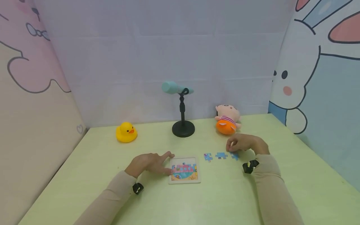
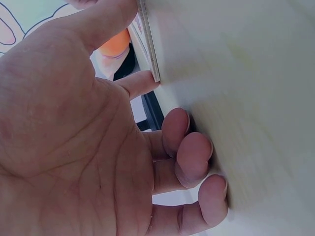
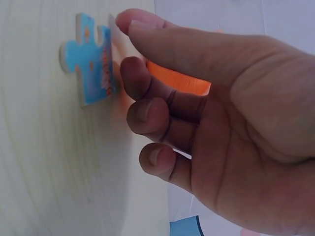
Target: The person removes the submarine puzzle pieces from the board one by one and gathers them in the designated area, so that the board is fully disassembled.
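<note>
A framed jigsaw puzzle [image 1: 184,171] lies on the table with a pink and teal picture. At its left side is my left hand [image 1: 152,163], the thumb over the lower left edge and the index finger at the upper left corner. The left wrist view shows the other fingers [image 2: 193,155] bent beside the tabletop. To the right of the frame lie a puzzle piece [image 1: 208,157], a second blue piece [image 1: 221,155] and a third blue piece [image 3: 88,61]. Close beside that third piece hovers my right hand [image 1: 242,142], fingers loosely curled, nothing between thumb and index finger.
Along the back of the pale green table [image 1: 98,156] stand a yellow rubber duck [image 1: 126,132], a teal microphone [image 1: 172,87] on a black stand [image 1: 183,128], and a pink and orange plush toy [image 1: 227,120]. A white curtain [image 1: 126,62] hangs behind them.
</note>
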Available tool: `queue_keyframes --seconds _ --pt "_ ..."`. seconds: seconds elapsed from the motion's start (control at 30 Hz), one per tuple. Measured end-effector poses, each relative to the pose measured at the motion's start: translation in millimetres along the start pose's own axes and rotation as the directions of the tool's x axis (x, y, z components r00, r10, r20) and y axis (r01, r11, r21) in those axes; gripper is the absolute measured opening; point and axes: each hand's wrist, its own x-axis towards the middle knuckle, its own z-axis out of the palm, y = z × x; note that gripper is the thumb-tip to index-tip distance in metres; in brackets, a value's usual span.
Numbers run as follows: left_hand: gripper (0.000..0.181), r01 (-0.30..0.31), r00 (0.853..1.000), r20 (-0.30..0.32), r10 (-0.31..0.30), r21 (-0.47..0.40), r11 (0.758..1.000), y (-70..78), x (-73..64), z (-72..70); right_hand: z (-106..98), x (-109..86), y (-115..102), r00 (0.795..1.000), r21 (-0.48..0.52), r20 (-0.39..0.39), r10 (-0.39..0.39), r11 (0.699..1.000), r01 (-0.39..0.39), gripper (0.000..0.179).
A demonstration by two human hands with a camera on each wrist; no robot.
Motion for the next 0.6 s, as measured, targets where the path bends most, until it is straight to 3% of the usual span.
queue_keyframes --seconds 0.23,0.6 --pt "0.075 -0.02 1.0 0.013 0.02 0.017 1.0 -1.5 0.7 -0.7 4 3.3 -12 0.997 -0.086 -0.041 -0.061 0.995 0.057 0.007" --pt "0.09 -0.019 1.0 0.021 0.018 0.055 0.998 -2.1 -1.1 -2.4 19 24.6 -57 0.976 -0.2 -0.067 -0.208 0.961 0.191 0.01"
